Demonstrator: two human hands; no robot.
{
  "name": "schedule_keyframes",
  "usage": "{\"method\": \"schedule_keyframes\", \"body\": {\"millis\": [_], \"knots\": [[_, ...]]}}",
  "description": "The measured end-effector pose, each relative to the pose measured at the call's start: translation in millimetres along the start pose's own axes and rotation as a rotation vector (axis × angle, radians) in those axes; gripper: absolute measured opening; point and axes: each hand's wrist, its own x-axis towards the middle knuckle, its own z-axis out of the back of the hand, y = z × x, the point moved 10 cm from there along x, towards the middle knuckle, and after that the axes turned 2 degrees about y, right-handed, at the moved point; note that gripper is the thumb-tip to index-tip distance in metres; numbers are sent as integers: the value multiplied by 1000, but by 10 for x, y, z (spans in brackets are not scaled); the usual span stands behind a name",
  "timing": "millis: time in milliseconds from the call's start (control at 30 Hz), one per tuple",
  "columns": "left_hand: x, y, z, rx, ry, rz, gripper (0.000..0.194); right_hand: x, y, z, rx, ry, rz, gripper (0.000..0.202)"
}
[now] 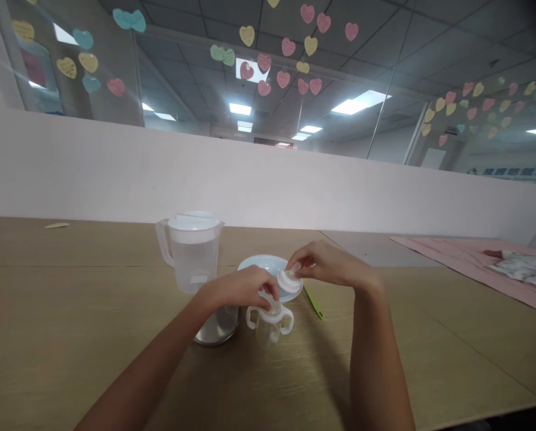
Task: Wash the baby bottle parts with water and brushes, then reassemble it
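A clear baby bottle (pixel 268 333) with two white side handles stands upright on the table. My left hand (pixel 252 285) is closed about the bottle's neck from above. My right hand (pixel 311 263) pinches a white bottle cap ring with a clear nipple (pixel 290 279), held up over a pale plate (pixel 263 260). The cap is apart from the bottle, a little above and to its right. A metal container (pixel 217 329) stands to the left of the bottle, partly hidden behind my left forearm.
A translucent lidded pitcher (pixel 194 254) with liquid stands behind my left arm. A green handle (pixel 313 301) sticks out beside the plate. Pink cloth (pixel 447 254) with a patterned garment (pixel 526 267) lies at the right. A white wall (pixel 250 179) backs the table.
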Motion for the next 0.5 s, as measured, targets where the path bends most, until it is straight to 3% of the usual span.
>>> {"method": "schedule_keyframes", "body": {"millis": [133,300,500], "knots": [[2,53,40,-63,-57,40,22,2,-21,0,-36,-4,-18,22],[50,142,32,-149,-111,38,38,-10,-4,-5,-49,15,-13,23],[39,209,17,-199,-97,71,56,95,-30,-116,-55,33,-28,17]]}}
